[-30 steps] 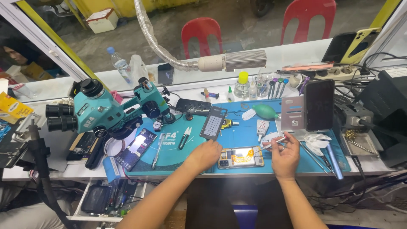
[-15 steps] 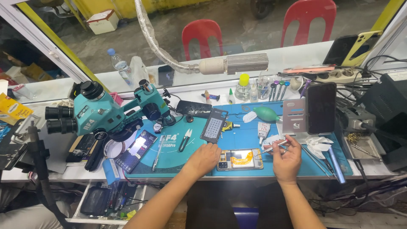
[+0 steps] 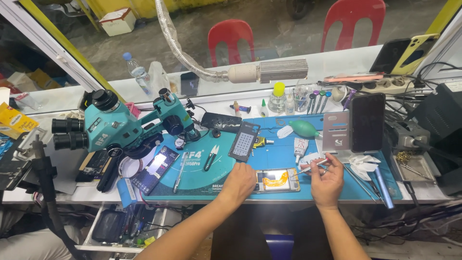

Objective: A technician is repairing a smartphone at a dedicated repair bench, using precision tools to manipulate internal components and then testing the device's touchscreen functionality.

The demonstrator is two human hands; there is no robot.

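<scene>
The left hand lies flat on the left end of an opened phone, with its fingers together, pressing the phone down on the blue mat that covers the tabletop. The phone lies right between the two hands, with its shiny inside and an orange strip facing up. The right hand is just to the right of the phone, with its fingers pinched shut on thin tweezers. The tip of the tweezers points left and sits over the right end of the phone; I cannot tell if it touches. Just above the left hand is a dark tray with rows of small dots, and to the left of that hand lie small black clippers and a silver pen-like tool. Far to the left of the left hand stands a big teal microscope. Above the right hand a dark phone leans on a stand. A crumpled white wipe lies just to the right of the right hand.
</scene>
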